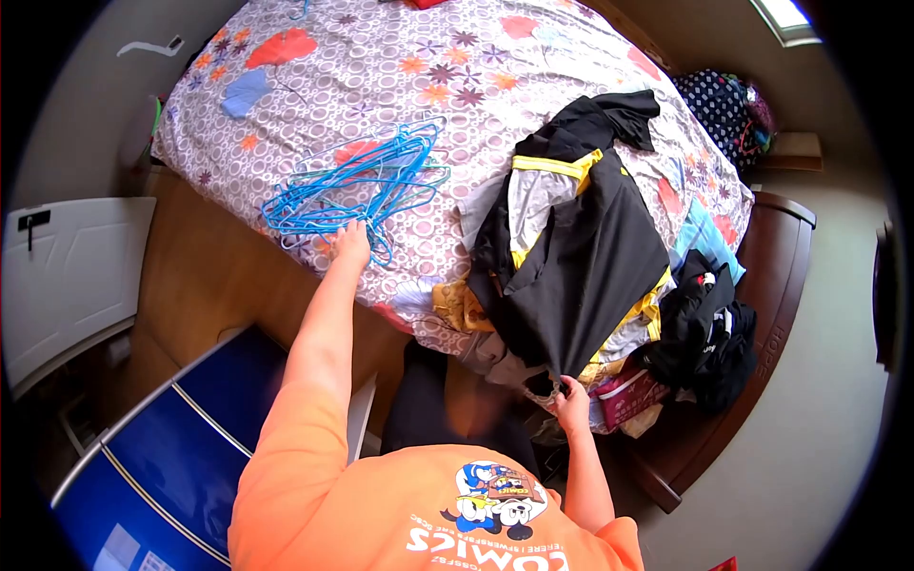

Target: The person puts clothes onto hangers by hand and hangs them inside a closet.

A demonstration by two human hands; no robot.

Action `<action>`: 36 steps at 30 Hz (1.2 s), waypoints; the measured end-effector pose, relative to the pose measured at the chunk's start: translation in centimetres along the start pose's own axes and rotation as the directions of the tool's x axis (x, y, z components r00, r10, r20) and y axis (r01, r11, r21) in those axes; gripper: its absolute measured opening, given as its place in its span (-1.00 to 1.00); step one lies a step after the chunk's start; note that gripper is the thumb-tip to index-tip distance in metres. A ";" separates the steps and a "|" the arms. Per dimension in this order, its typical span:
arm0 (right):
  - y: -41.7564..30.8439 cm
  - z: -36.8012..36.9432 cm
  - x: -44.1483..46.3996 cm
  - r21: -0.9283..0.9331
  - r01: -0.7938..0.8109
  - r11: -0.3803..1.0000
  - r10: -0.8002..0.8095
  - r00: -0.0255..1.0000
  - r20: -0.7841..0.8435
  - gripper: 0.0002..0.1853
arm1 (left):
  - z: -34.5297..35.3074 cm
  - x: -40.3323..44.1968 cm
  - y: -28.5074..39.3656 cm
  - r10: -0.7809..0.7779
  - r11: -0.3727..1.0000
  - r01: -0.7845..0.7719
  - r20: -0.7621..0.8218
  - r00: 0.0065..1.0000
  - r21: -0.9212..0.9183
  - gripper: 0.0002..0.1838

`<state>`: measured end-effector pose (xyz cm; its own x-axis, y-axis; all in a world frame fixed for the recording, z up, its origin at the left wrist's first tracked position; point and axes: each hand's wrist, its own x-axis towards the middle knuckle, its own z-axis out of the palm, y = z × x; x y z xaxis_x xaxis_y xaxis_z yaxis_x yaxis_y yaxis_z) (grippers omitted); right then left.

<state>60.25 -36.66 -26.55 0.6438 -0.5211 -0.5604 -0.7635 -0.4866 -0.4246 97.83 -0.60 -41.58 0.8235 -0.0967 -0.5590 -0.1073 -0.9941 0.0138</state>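
Observation:
A tangled pile of blue clothes hangers (400, 171) lies on the bed. My left hand (350, 245) is at the near edge of that pile, its fingers closed on a blue hanger. On the right part of the bed a black garment with yellow trim and a grey lining (590, 257) is spread out. Its lower corner is pinched in my right hand (571, 404), at the bed's near edge. More yellow and grey cloth shows beneath the black garment.
The bed has a flowered sheet (362, 57). Dark clothes (705, 324) and a dark red bag (631, 398) lie by the wooden headboard (776, 285). A blue cabinet (171, 447) stands at lower left, with a white panel (76, 276) behind it.

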 end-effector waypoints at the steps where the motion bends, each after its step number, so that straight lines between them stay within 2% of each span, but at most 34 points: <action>1: 1.4 0.5 0.4 0.001 -0.005 1.000 0.005 1.000 -0.005 -0.63 | -0.3 0.1 0.2 0.007 1.000 -0.007 0.000 1.000 0.000 -0.57; 3: 2.7 1.3 0.9 -0.014 0.079 0.997 -0.079 0.997 -0.020 -0.77 | -0.8 0.4 0.5 0.026 0.994 -0.025 -0.005 1.000 0.109 -0.68; 4: 2.8 1.3 0.8 -0.013 0.077 0.997 -0.077 0.997 -0.022 -0.77 | -1.0 0.4 0.5 0.051 0.990 -0.045 -0.037 0.998 0.134 -0.75; 7: 2.7 1.3 0.4 0.030 0.052 0.998 -0.051 0.998 -0.034 -0.83 | -1.6 0.6 0.3 0.053 0.989 -0.044 -0.059 0.997 0.140 -0.75; 8: 3.1 1.5 0.3 0.041 0.084 0.996 -0.081 0.994 -0.075 -0.85 | -1.5 0.5 0.1 0.065 0.991 -0.049 -0.128 0.990 0.122 -0.75; 10: 3.1 1.4 0.2 0.053 0.116 0.992 -0.108 0.986 -0.124 -0.87 | -0.3 1.0 -0.7 0.047 0.995 -0.032 -0.166 0.985 0.091 -0.75; 11: 2.9 1.1 0.1 0.007 0.164 0.986 -0.160 0.969 -0.188 -0.87 | 0.5 1.3 -1.1 0.024 0.998 -0.013 -0.200 0.979 0.057 -0.75; 12: 2.4 0.7 -0.1 -0.043 0.208 0.977 -0.212 0.945 -0.249 -0.87 | 0.7 1.2 -1.4 0.069 0.997 -0.055 -0.304 0.950 0.055 -0.79; 13: 1.8 0.4 -0.3 -0.044 0.205 0.978 -0.210 0.944 -0.255 -0.87 | 0.8 1.4 -1.8 0.075 0.997 -0.061 -0.307 0.949 0.054 -0.79; 15: 0.8 -0.2 -0.5 -0.027 0.118 0.993 -0.121 0.954 -0.275 -0.84 | 0.9 2.0 -2.6 0.189 0.975 -0.156 -0.223 0.956 0.158 -0.83; 16: 0.7 -0.3 -0.4 -0.028 0.115 0.993 -0.118 0.953 -0.279 -0.84 | 1.3 2.2 -3.0 0.227 0.968 -0.178 -0.316 0.921 0.179 -0.85; 17: 0.6 -0.3 -0.5 -0.034 0.121 0.992 -0.126 0.951 -0.282 -0.82 | 1.5 2.6 -3.4 0.230 0.967 -0.180 -0.315 0.921 0.179 -0.85; 20: 0.6 -0.2 -0.8 -0.036 0.146 0.989 -0.150 0.949 -0.278 -0.78 | 0.4 2.7 -4.2 0.337 0.934 -0.355 -0.408 0.848 0.033 -0.89; 21: 0.6 -0.1 -0.7 -0.034 0.163 0.986 -0.166 0.946 -0.278 -0.76 | -0.6 2.6 -4.1 0.335 0.935 -0.352 -0.414 0.846 0.037 -0.89; 23: 0.6 -0.1 -0.6 -0.015 0.144 0.989 -0.143 0.946 -0.292 -0.73 | -2.7 2.2 -3.5 0.308 0.898 -0.398 -0.379 0.873 -0.187 -0.90; 24: 0.5 -0.1 -0.6 -0.002 0.119 0.993 -0.114 0.946 -0.302 -0.70 | -3.5 2.3 -3.5 0.325 0.854 -0.451 -0.413 0.851 -0.258 -0.86; 25: 0.3 -0.2 -0.6 0.002 0.125 0.992 -0.118 0.944 -0.307 -0.70 | -4.3 2.2 -3.4 0.325 0.854 -0.454 -0.420 0.847 -0.253 -0.86; 27: -0.2 -0.4 -0.4 0.000 0.086 0.996 -0.080 0.931 -0.356 -0.63 | -5.5 2.3 -3.2 0.272 0.814 -0.430 -0.398 0.876 -0.390 -0.84; 29: 0.6 -0.7 0.0 -0.067 0.124 0.990 -0.139 0.924 -0.355 -0.67 | -5.3 3.6 -3.1 0.239 0.804 -0.410 -0.397 0.886 -0.431 -0.84; 31: 1.1 -0.8 0.2 -0.155 0.262 0.953 -0.301 0.885 -0.355 -0.73 | -6.8 3.6 -2.5 0.189 0.658 -0.355 -0.311 0.931 -0.664 -0.85; 32: 1.3 -0.8 0.3 -0.152 0.264 0.952 -0.302 0.883 -0.359 -0.73 | -7.1 3.2 -2.1 0.189 0.696 -0.412 -0.404 0.895 -0.588 -0.86; 33: 0.9 -1.0 0.1 -0.117 0.251 0.961 -0.276 0.893 -0.354 -0.78 | -7.7 2.9 -1.6 0.189 0.696 -0.414 -0.406 0.894 -0.586 -0.86; 35: 0.2 -1.4 -0.1 -0.079 0.239 0.968 -0.251 0.904 -0.347 -0.82 | -8.8 2.1 -0.9 0.082 0.749 -0.426 -0.567 0.819 -0.507 -0.84; 36: -0.1 -1.5 -0.2 -0.072 0.225 0.972 -0.236 0.906 -0.352 -0.84 | -8.4 2.6 -0.6 -0.014 0.733 -0.382 -0.574 0.819 -0.563 -0.81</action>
<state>60.30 -37.59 -25.36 0.7815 -0.6039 -0.1570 -0.5930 -0.6405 -0.4880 104.70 -0.61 -36.05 0.9955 -0.0935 0.0176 -0.0797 -0.7186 0.6908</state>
